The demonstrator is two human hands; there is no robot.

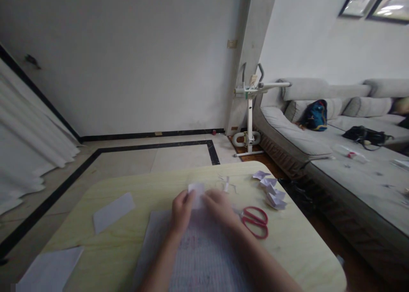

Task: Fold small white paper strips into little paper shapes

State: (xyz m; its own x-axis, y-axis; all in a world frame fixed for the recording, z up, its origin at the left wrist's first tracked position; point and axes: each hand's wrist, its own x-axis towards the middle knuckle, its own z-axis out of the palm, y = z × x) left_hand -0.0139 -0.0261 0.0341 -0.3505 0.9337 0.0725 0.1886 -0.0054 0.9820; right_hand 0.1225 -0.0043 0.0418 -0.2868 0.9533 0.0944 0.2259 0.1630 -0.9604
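Between my two hands is a small white piece of paper (pixel 197 195), held above the top edge of a written sheet (pixel 198 249). My left hand (pixel 182 209) pinches its left side, thumb on the front. At its right side my right hand (pixel 219 204) grips the edge, somewhat blurred. Red-handled scissors (pixel 255 221) lie just right of my right wrist, their blades mostly hidden behind it. Beyond my right hand are thin paper scraps (pixel 227 184). Several folded paper pieces (pixel 270 189) sit in a row near the table's right edge.
A white paper strip (pixel 114 212) and a larger white sheet (pixel 53 268) lie on the left of the pale wooden table (pixel 297 241). Right of the table stands a grey sofa (pixel 345 177) with bags on it. An exercise machine (pixel 249 113) is by the wall.
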